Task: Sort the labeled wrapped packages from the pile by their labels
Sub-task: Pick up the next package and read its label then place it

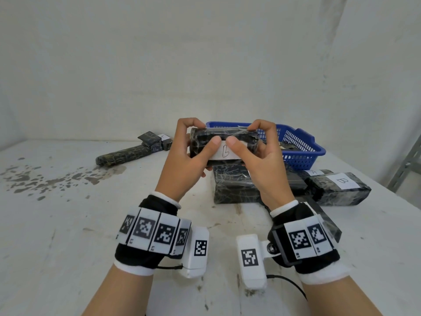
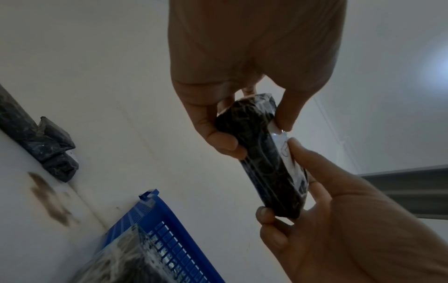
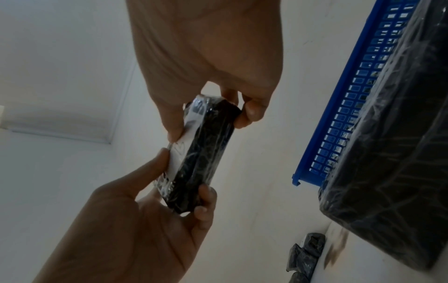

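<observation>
A black wrapped package (image 1: 239, 135) with a white label marked "B" is held up over the table in front of the blue basket (image 1: 317, 152). My left hand (image 1: 202, 135) grips its left end, thumb on the label's edge. My right hand (image 1: 242, 135) grips the right end the same way. The left wrist view shows the package (image 2: 264, 159) pinched by the left hand (image 2: 254, 132). In the right wrist view the package (image 3: 206, 153) sits in the right hand (image 3: 211, 118). The basket holds more wrapped packages, mostly hidden.
Below my hands lies a black package (image 1: 234, 185). To its right lie one labelled "B" (image 1: 339, 188) and one labelled "A" (image 1: 314, 173). A long wrapped package (image 1: 125, 155) and small ones (image 1: 155, 139) lie far left. Dark stains (image 1: 45, 179) mark the white table. A metal frame (image 1: 407, 165) stands right.
</observation>
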